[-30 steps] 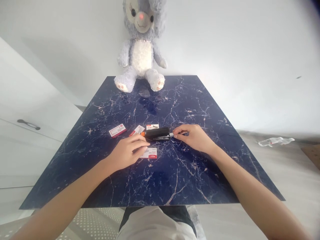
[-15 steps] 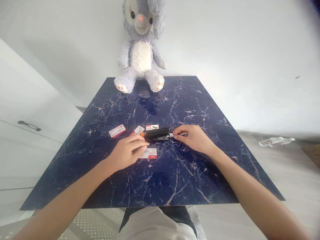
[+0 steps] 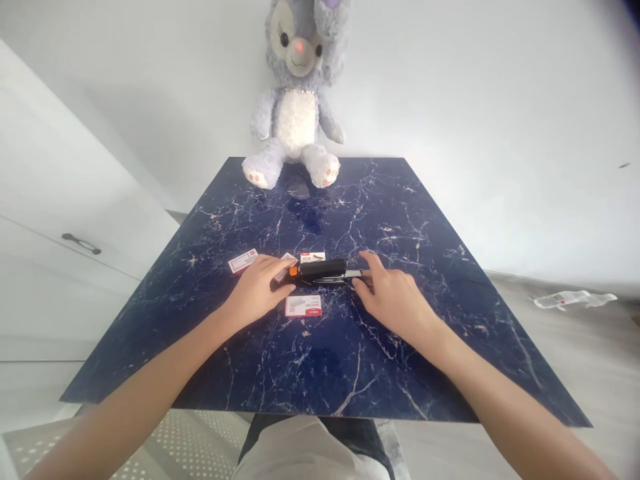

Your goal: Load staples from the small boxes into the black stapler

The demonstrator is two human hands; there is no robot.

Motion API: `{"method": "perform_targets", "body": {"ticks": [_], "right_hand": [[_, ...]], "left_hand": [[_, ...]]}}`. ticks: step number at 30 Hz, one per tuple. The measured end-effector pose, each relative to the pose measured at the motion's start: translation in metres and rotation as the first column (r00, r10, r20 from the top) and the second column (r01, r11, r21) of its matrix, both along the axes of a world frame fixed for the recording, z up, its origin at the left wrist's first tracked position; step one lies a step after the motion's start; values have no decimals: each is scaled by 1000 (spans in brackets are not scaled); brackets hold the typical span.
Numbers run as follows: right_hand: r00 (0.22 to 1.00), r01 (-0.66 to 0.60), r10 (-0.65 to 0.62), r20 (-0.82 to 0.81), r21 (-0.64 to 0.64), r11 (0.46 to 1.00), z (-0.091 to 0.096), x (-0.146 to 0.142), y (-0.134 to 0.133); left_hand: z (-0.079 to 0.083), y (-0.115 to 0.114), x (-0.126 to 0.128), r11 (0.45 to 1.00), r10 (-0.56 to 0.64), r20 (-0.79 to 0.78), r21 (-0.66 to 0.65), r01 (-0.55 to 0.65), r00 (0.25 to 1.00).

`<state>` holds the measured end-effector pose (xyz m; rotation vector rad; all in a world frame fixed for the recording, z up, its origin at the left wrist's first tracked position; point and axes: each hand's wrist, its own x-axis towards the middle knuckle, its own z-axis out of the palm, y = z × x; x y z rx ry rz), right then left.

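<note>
A black stapler (image 3: 323,269) lay near the middle of the dark blue marbled bench (image 3: 320,377), its length running roughly along the near edge. Its orange end (image 3: 293,271) pointed to the bench's left edge, and a narrow metal strip (image 3: 355,273) stuck out of the other end, toward the right edge.

From where I stood, the person's left hand (image 3: 256,291) was at the orange end, forefinger above and thumb below, the two apart with that end between their tips; I couldn't tell whether they pressed on it. The right hand (image 3: 397,298) was at the metal strip, its thumb and forefinger spread well apart, with the tip of the strip reaching in between them.

Small red-and-white boxes lay around the stapler. A staple box (image 3: 303,306) sat on the near-edge side of it, just beside. A white box (image 3: 313,257) lay right behind it, partly hidden. A third carton (image 3: 286,265) was half covered by the left hand, and a fourth packet (image 3: 243,261) lay closest to the bench's left edge.

At the far edge a grey plush toy (image 3: 297,117) sat with its feet on the bench top. Past the right edge, some clear plastic (image 3: 575,300) lay on the floor (image 3: 540,360).
</note>
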<state>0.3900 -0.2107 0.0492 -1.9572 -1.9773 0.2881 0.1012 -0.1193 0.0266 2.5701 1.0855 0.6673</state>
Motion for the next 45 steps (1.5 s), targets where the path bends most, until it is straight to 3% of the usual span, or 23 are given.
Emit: {"method": "perform_targets", "body": {"ticks": [8,18,21,24,26,28,31,33,36,39,45], "right_hand": [[967,-252,236,101,205,946,-22,-37,-11],[916,-399,379,131,203,894,-17,-28,-3],[936,-350,349,42,214,912,-23,-25,4],[961,-232,260,-92,239,943,-32,-16,15],[961,-184,226,-158,241,953,-38,-7,21],[956,-131,182,-229,221,966,-40,2,24],[946,-53,108,-305,184,982,-37,13,26],[947,-40,94,-307,179,983,-35,15,26],[956,-63,113,-272,186,981,-34,12,26],[967,-79,122,-225,192,978,-36,7,25],[973,-116,149,-176,186,976,-32,5,24]], "left_hand": [[4,4,5,999,11,5,-45,-11,1000],[5,-3,8,995,97,-47,34,-95,994],[2,-12,17,995,68,-28,75,-66,997],[-5,-34,35,984,-131,-6,123,131,991],[-7,-49,46,943,-292,-22,161,292,956],[-2,-52,47,920,-356,-12,174,352,935],[13,-32,27,964,-226,28,149,219,974],[22,-8,6,990,-116,-67,78,121,991],[26,16,-18,985,-143,-197,-123,120,970],[24,15,-20,955,-215,-201,-247,163,956],[23,-2,-7,933,-257,-130,-290,210,958]]}}
